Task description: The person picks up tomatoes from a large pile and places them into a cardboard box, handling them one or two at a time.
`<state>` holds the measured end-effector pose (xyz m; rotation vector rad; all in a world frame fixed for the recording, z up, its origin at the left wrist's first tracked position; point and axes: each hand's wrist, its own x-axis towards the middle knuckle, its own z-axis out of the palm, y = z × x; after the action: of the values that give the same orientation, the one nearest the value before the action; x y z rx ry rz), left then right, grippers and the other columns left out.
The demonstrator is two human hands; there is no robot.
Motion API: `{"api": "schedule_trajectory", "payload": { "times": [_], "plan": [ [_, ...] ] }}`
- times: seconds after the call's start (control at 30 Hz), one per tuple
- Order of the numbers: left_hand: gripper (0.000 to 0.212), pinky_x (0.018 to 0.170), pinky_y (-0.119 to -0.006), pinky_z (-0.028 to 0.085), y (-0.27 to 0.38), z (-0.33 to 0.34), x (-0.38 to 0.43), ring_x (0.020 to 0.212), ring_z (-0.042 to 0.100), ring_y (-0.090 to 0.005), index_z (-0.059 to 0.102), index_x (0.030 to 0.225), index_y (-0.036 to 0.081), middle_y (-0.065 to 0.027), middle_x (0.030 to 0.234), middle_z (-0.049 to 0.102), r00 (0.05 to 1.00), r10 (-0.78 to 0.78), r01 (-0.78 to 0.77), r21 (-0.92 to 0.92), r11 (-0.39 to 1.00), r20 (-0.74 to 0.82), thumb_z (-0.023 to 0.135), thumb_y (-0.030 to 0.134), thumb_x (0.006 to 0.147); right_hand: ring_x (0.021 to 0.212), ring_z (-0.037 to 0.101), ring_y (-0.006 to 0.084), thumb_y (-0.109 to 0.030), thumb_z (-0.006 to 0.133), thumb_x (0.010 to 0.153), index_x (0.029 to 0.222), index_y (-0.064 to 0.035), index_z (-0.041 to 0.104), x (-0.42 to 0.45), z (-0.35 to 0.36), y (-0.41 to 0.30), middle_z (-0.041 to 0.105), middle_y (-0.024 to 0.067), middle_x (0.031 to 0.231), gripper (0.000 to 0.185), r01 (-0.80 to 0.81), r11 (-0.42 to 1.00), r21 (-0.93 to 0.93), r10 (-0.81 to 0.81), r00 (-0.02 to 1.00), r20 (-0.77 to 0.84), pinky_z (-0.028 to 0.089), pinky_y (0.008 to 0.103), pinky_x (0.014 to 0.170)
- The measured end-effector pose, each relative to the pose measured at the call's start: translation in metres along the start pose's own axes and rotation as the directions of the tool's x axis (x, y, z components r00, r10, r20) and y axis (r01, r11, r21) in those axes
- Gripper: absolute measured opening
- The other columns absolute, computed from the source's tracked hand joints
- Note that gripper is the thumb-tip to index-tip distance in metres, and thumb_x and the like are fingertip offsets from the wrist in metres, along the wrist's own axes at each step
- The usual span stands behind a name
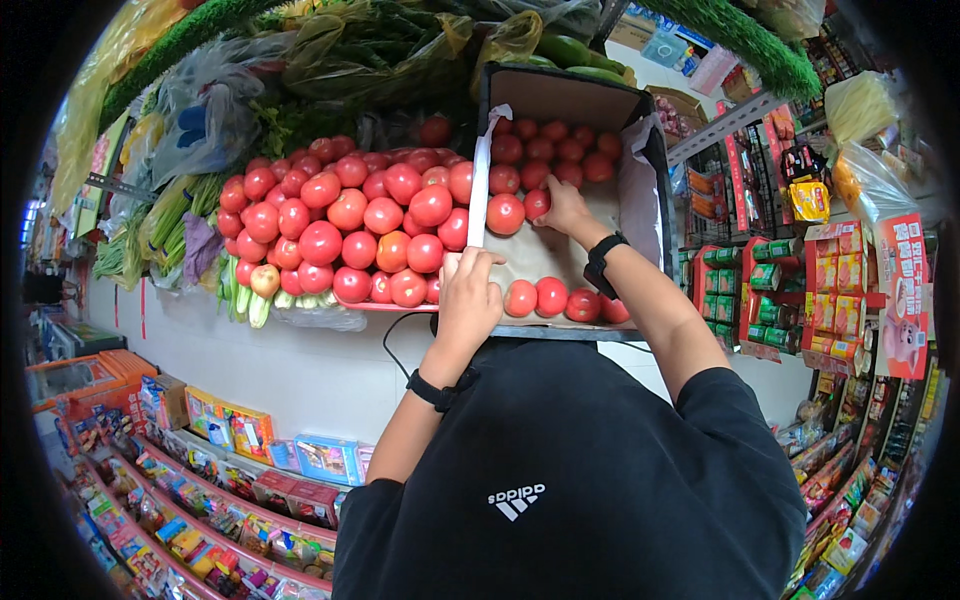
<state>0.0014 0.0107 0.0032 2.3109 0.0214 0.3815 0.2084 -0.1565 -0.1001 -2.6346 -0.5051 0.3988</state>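
My right hand (564, 207) reaches into a dark-sided, paper-lined box (661, 202), its fingers around a small tomato (536, 203). A larger tomato (505, 214) sits just left of it. Rows of tomatoes fill the far part of the box, and several more line its near edge. Brown paper (540, 255) shows between these groups. My left hand (471, 289) rests at the near end of the box's white left edge (478, 202), fingers curled over it. Left of the box lies a large heap of tomatoes (346, 210), touching that side.
Bagged cucumbers (382, 56) lie behind the heap. Leafy greens (176, 225) and celery (255, 309) are to the left. A perforated metal post (720, 127) rises beyond the box's right side. Stacked cans (776, 274) stand on the right; shelves of packaged goods (225, 510) are behind me.
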Motion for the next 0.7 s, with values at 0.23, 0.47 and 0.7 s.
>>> {"api": "schedule_trajectory", "payload": {
  "times": [0.23, 0.47, 0.7],
  "plan": [
    [0.03, 0.088, -0.044, 0.04, -0.004, 0.002, 0.0, 0.094, 0.048, -0.0336, 0.061, 0.1, 0.004, -0.0116, 0.102, 0.057, 1.0, 0.006, -0.006, -0.004, 1.0, 0.017, 0.05, -0.001, 0.072, 0.106, 0.058, 0.0408, -0.017, 0.09, 0.05, 0.125, -0.0027, 0.046, 0.008, -0.008, 0.019, 0.058, 0.0256, 0.115, 0.088, 0.158, 0.977, -0.146, -0.15, 0.987, 0.059, 0.05, 0.0456, 0.09],
    [0.033, 0.089, -0.043, 0.04, -0.004, 0.003, 0.0, 0.093, 0.048, -0.0355, 0.061, 0.099, 0.003, -0.0142, 0.101, 0.057, 1.0, 0.011, -0.011, -0.035, 0.999, -0.013, 0.047, -0.004, 0.071, 0.105, 0.062, 0.0334, -0.044, 0.084, 0.061, 0.118, -0.0058, 0.06, -0.054, -0.025, -0.059, 0.066, 0.0159, 0.113, 0.073, 0.411, 0.891, -0.191, -0.077, 0.553, 0.829, 0.049, 0.0422, 0.087],
    [0.029, 0.087, -0.044, 0.04, -0.006, 0.004, 0.0, 0.096, 0.049, -0.0334, 0.062, 0.099, 0.004, -0.0104, 0.104, 0.058, 1.0, 0.012, -0.012, -0.02, 1.0, 0.01, 0.052, 0.0, 0.072, 0.103, 0.063, 0.0353, -0.037, 0.083, 0.06, 0.118, -0.0004, 0.051, -0.075, -0.003, -0.065, 0.065, 0.0196, 0.11, 0.075, 0.325, 0.946, 0.013, -0.225, 0.626, 0.746, 0.05, 0.0413, 0.085]
  ]
}}
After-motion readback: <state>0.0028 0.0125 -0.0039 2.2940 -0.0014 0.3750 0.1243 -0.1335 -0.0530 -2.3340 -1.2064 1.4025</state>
